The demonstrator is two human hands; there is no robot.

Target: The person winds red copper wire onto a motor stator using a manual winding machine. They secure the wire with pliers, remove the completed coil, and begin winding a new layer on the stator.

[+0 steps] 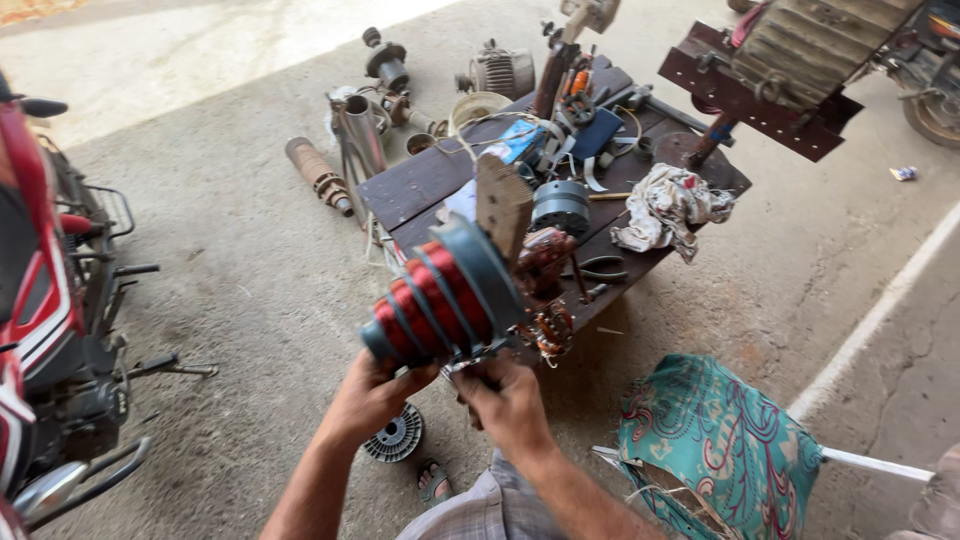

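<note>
Both hands grip a stepped coil former wound with red wire

Clearly, the coil former fills the space just above both hands: a grey-blue plastic piece built in steps, each step wrapped in glossy red copper wire, with thin grey ribs dividing the bands. It widens from a small end near the left hand to a broad disc-shaped flange at its far end, and it sits tilted, small end low. The left hand cups the small end from below, fingers curled round it. The right hand closes on the lower edge of the former near its metal bracket, fingers bent around it.

Just beyond the hands stands a low dark wooden table crowded with parts: a grey motor stator, a crumpled white rag farther right, and a copper-wound stator touching the table's near edge. Below the left hand, a small grey finned disc lies on the concrete floor. Right of the right hand sits a teal patterned cloth seat. Far left of the left hand stands a red motorcycle.
</note>
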